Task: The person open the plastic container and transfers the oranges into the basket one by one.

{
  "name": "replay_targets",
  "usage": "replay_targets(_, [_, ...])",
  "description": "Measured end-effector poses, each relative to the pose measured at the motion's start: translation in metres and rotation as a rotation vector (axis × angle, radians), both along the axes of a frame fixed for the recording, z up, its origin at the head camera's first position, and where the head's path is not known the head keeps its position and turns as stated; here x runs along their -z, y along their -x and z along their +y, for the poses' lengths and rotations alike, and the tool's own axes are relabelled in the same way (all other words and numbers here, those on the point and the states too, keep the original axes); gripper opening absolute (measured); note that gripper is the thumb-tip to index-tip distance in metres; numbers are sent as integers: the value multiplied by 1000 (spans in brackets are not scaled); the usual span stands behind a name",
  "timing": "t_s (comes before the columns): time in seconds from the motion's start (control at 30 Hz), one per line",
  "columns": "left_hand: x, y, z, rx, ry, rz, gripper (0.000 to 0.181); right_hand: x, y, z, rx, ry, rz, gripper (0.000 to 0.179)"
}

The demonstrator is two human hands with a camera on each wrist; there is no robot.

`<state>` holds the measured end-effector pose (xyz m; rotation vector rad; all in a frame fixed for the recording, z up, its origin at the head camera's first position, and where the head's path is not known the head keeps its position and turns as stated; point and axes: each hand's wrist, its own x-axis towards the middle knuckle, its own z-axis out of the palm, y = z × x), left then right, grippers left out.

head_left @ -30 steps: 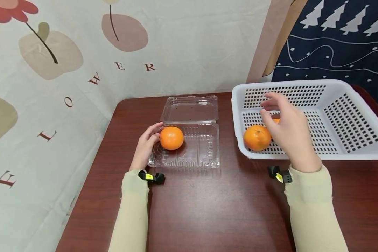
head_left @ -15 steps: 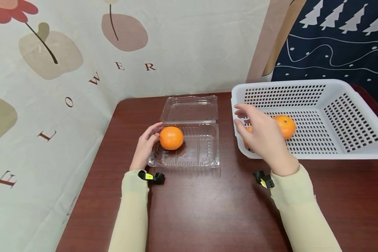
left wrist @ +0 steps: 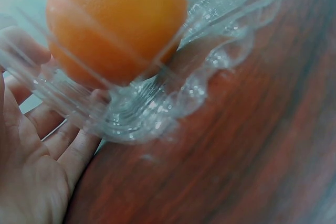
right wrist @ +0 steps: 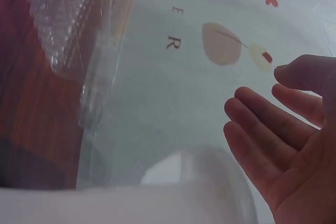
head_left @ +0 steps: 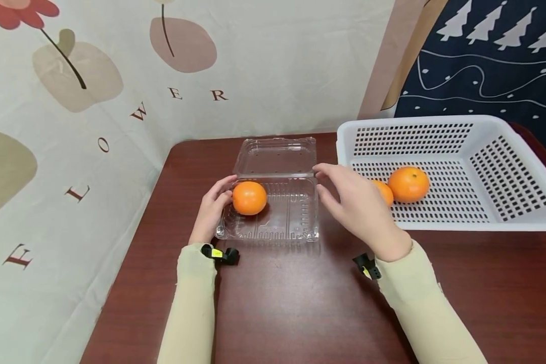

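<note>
A clear plastic clamshell container (head_left: 279, 217) lies opened flat on the table, its lid (head_left: 277, 156) folded back. Inside its left part sits an orange (head_left: 249, 198), also large in the left wrist view. My left hand (head_left: 210, 211) rests against the container's left side, fingers mostly straight along the plastic, thumb beside the orange. My right hand (head_left: 357, 202) hangs between the container and the white basket, fingers spread and holding nothing; its fingertips are close to the container's right rim. In the right wrist view its palm and fingers (right wrist: 262, 129) show bare.
A white perforated basket (head_left: 505, 222) stands at the right. In it lie an orange (head_left: 408, 185) and another orange (head_left: 383, 192), partly hidden by my right hand. A printed cloth (head_left: 277, 65) hangs behind the dark wooden table (head_left: 273, 298).
My right hand has moved left, from over the basket and its oranges to the container's right rim. My left hand stays at the container's left side beside the orange.
</note>
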<state>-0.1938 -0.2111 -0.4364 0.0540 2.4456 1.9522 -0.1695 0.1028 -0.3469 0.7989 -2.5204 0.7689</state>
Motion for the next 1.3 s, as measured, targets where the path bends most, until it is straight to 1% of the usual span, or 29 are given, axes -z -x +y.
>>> replay_targets(0.13, [-1,1,0,-2,-8,3,37,1,-2,-9,-41,-12,13,33])
replay_targets(0.27, [-2,1,0,-2,-12,1,37,3,-6,-17,-61,-41,16,34])
replay_targets(0.5, [18,8,-10,-19,-33,-20,34,10,-14,-30,-96,-84,9,36])
replay_targets(0.6, [20,8,-10,-22,-29,-11,32,15,-16,-35,-117,-89,30,35])
replay_targets(0.8, [20,7,-10,-17,-40,8,32,25,-19,-47,-143,-116,26,36])
replay_targets(1.0, [19,7,-10,-15,-37,17,33,35,-25,-58,-134,-173,10,36])
replay_targets(1.3, [17,8,-8,-17,-27,17,35,48,-29,-70,-130,-194,-17,42])
